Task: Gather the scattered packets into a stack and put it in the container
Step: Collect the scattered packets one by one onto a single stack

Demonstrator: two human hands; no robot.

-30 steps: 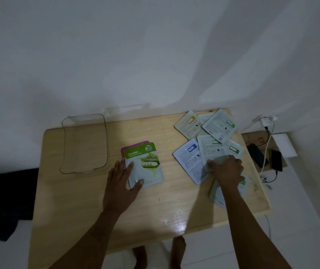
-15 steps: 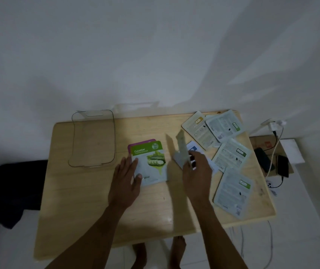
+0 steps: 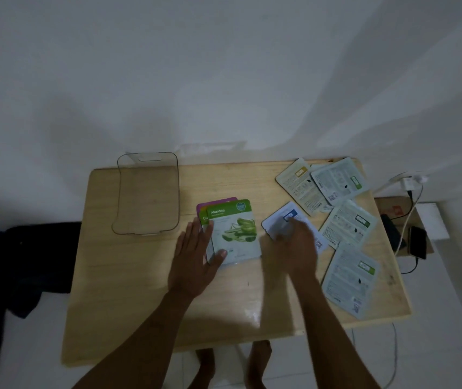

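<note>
A small stack of packets [image 3: 235, 231] lies in the middle of the wooden table [image 3: 129, 276], a green Aloe Vera packet face up on top. My left hand [image 3: 196, 256] lies flat on the stack's left edge, thumb on the top packet. My right hand [image 3: 297, 248] is blurred, its fingertips on a white packet with a blue label [image 3: 273, 223]. Its grip is unclear. Several more white packets lie face down at the right: a yellow-labelled one [image 3: 298, 186] and green-labelled ones [image 3: 336, 181], [image 3: 349, 223], [image 3: 349, 279]. The clear plastic container [image 3: 147, 197] stands at the back left.
The table's far edge meets a white wall. Right of the table a cardboard box holds two phones [image 3: 417, 242] with cables running to a charger [image 3: 409, 182]. Dark cloth [image 3: 14, 262] lies on the floor at the left. Bare feet show under the near edge.
My right hand carried a packet leftward and laid it face up on the stack, covering the cucumber packet. It has since swung back right onto the blue-labelled packet.
</note>
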